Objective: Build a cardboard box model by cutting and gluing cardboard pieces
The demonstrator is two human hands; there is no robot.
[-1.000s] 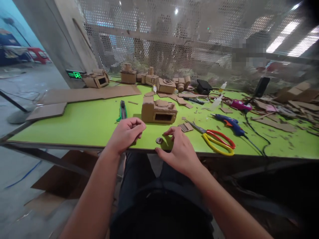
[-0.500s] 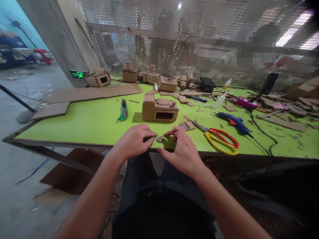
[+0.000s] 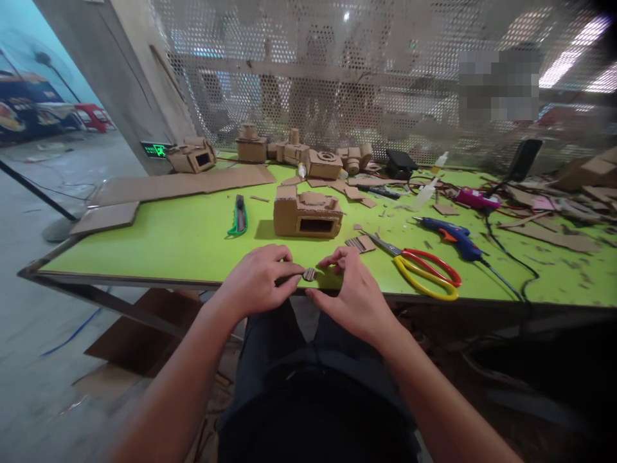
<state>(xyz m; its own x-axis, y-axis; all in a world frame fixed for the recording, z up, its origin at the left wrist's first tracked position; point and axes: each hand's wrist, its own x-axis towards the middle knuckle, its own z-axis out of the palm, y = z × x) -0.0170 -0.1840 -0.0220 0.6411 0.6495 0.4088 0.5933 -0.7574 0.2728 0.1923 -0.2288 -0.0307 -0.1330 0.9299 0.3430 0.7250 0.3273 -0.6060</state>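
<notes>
A small round disc of corrugated cardboard [image 3: 309, 274] lies at the table's front edge, ridged side up. At its left rim are the fingertips of my left hand [image 3: 263, 278], thumb and index finger a little apart. On the other side of the disc, my right hand [image 3: 351, 283] is open, thumb and index finger spread with a gap to the disc. Just beyond both hands stands a cardboard camera model [image 3: 285, 217] with a rectangular opening facing me. Beside my right hand lie a torn-faced cardboard scrap [image 3: 361, 244] and scissors [image 3: 427, 270] with red and yellow handles.
A green utility knife [image 3: 239, 217] lies left of the model. A blue glue gun [image 3: 446, 235] with its cord rests on the right. Long cardboard strips [image 3: 183, 186] and more cardboard cameras [image 3: 325, 164] line the back, before a perforated metal screen [image 3: 313, 83]. Scraps litter the right side.
The disc now sits slightly nearer the table's front edge, with my left fingertips closer to its rim. My right hand has hardly moved. The view has shifted slightly.
</notes>
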